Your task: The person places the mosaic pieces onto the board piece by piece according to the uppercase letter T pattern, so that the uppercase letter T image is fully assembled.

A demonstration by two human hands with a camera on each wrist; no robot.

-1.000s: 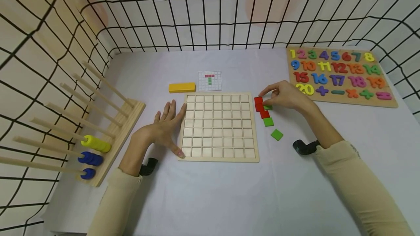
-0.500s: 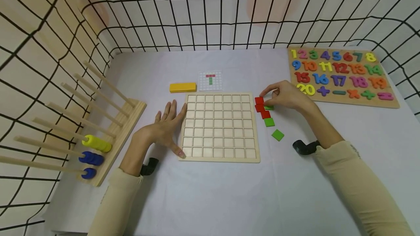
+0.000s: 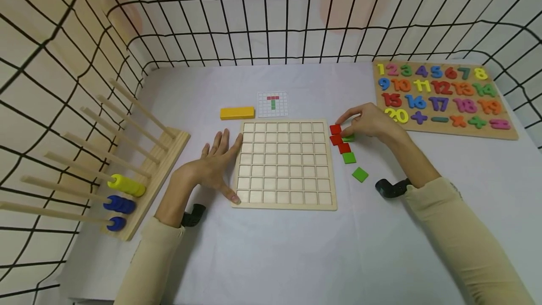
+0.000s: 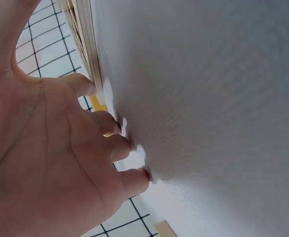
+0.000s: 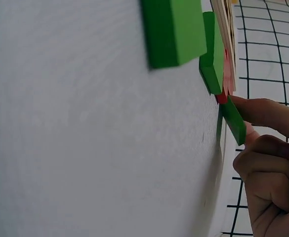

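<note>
A pale wooden grid board [image 3: 284, 207] lies flat on the white table. My left hand [image 3: 211, 168] is spread along its left edge, with the thumb at the near corner and the index finger farther up the side. Right of the board is a loose line of red and green square tiles. My right hand [image 3: 367, 121] has thumb and index finger at opposite edges of the farthest red tile [image 3: 335, 129]. Under its thumb a green tile [image 5: 234, 121] is partly covered. Closer to me are more red tiles [image 3: 345, 148] and two green tiles [image 3: 349, 157].
Behind the board lie a yellow bar [image 3: 237, 113] and a grid card [image 3: 273, 104] with a red and green T pattern. A peg rack [image 3: 169, 154] with yellow and blue beads stands left. A number board [image 3: 444, 128] lies at back right. Black wire mesh [image 3: 288, 29] encloses the table.
Both hands keep their places at the board and the tiles. The whole head view has shifted very slightly.
</note>
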